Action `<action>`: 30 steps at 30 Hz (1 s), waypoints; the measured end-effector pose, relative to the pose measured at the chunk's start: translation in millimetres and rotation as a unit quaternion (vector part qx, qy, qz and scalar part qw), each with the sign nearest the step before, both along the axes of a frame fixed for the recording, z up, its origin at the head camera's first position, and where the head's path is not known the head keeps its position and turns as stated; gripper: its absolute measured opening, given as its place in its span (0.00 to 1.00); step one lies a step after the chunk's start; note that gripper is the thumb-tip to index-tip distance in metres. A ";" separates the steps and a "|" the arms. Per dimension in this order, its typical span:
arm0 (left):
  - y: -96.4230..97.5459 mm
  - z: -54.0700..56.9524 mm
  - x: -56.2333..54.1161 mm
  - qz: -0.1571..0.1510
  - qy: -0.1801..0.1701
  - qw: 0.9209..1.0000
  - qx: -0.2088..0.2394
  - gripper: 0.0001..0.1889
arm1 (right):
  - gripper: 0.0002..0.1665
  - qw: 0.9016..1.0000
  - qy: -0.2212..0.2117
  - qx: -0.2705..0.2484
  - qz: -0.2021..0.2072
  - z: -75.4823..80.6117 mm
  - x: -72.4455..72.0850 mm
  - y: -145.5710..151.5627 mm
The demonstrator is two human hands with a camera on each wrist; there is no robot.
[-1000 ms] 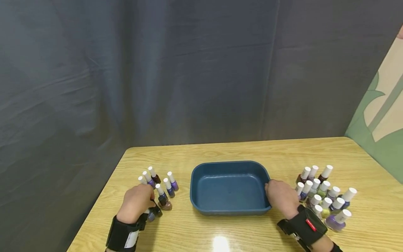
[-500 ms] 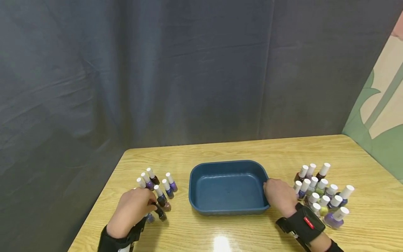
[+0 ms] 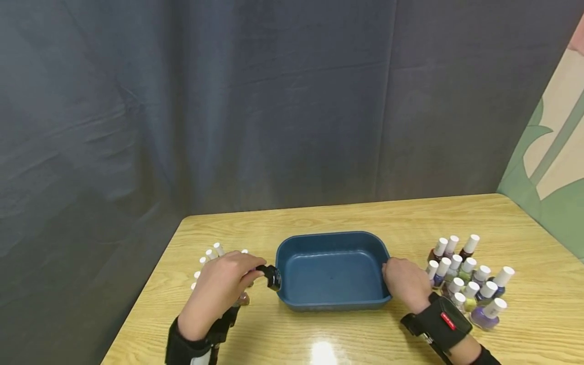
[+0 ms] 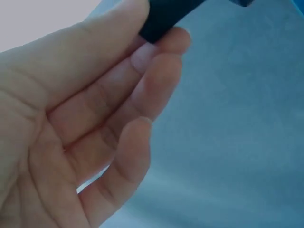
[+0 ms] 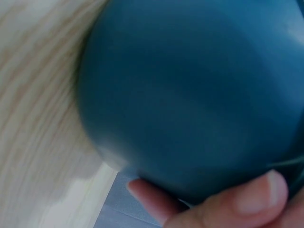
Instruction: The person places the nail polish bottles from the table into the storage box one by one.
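Note:
A black nail polish bottle (image 3: 272,278) with a black cap is tilted beside the left rim of a blue rectangular bin (image 3: 332,278). My left hand (image 3: 223,281) pinches its cap (image 4: 168,18) between thumb and fingers, above the table. At the bin's right end my right hand (image 3: 406,284) grips the rim; the right wrist view has its thumb and a finger (image 5: 251,197) on opposite sides of the edge. Inside the bin only its bare floor shows. Several white-capped nail polish bottles (image 3: 218,248) stand on the left, partly hidden behind my left hand and forearm.
To the right of my right hand stands a close cluster of white-capped nail polish bottles (image 3: 465,276), in purple, green, dark and other colours. All rest on a wooden table (image 3: 347,215). A dark grey curtain (image 3: 283,111) hangs behind its far edge.
My left hand has lifted the black nail polish bottle from among the left-hand bottles and carried it right, up to the bin's left rim. My right hand stays on the bin.

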State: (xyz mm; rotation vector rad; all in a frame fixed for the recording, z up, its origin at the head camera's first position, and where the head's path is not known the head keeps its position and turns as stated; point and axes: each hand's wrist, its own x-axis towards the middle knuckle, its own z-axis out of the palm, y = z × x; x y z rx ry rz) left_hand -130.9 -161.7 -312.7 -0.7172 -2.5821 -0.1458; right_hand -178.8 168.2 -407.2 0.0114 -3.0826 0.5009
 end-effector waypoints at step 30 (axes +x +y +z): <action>41.4 -59.9 -41.4 -0.040 -0.064 0.990 -0.119 0.05 | 0.20 1.000 -0.023 0.002 -0.011 1.1 -1.0 -0.1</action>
